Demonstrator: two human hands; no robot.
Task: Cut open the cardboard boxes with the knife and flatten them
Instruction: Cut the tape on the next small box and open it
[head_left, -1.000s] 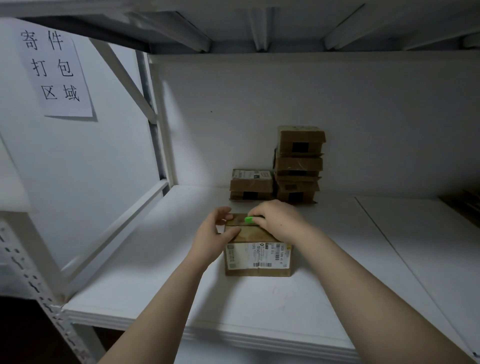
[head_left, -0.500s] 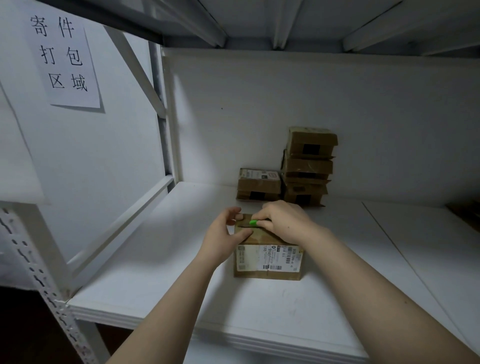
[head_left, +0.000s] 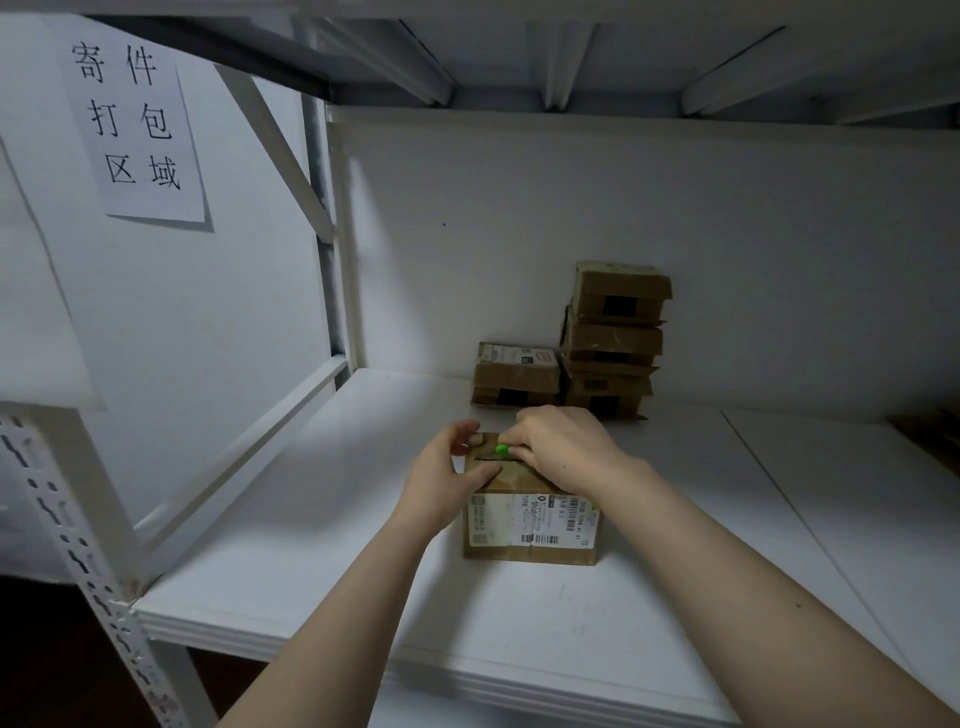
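Left hand (head_left: 441, 480) still grips the box (head_left: 530, 551); right hand (head_left: 569, 452) still holds the green knife (head_left: 501, 450).

- Open shelf (head_left: 291, 545) surface L & R of front box (head_left: 530, 527), hand passes either side.
- Rear: box stack (head_left: 615, 338) + low box (head_left: 514, 371) beside it block.
- L edge: slanted rail (head_left: 249, 447).

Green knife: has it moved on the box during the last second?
Yes. Against the labelled box, the green knife in the right hand has slid left, toward the left hand.

White metal shelf (head_left: 311, 519), white back wall (head_left: 571, 208), taped paper sign (head_left: 137, 124).
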